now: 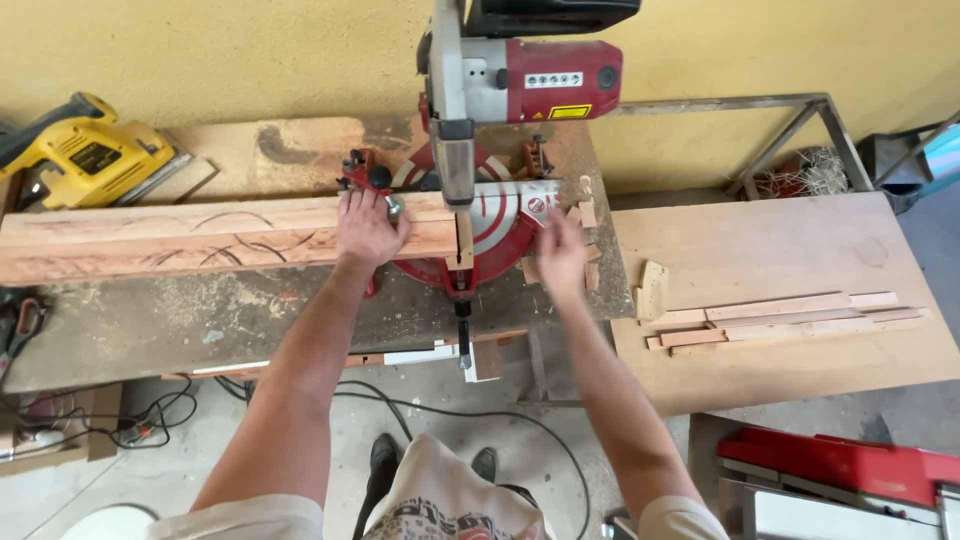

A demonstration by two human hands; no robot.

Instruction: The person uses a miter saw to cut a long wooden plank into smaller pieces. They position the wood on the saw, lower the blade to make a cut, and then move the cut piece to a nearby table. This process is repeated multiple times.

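A red and grey mitre saw (500, 110) stands at the back of a dusty workbench (160, 320), its head raised. A long reddish wooden plank (150, 240) with dark curved lines drawn on it lies across the saw's base, reaching off to the left. My left hand (368, 230) presses flat on the plank's right end, just left of the blade slot. My right hand (560, 255) is blurred, fingers spread, over the right side of the saw's round table among small wood offcuts (588, 215). Whether it touches one I cannot tell.
A yellow power tool (85, 150) rests at the bench's back left. To the right, a plywood sheet (800, 250) carries several thin wood strips (780, 320). Black cables (440, 405) trail over the floor. A red machine (840, 465) sits at lower right.
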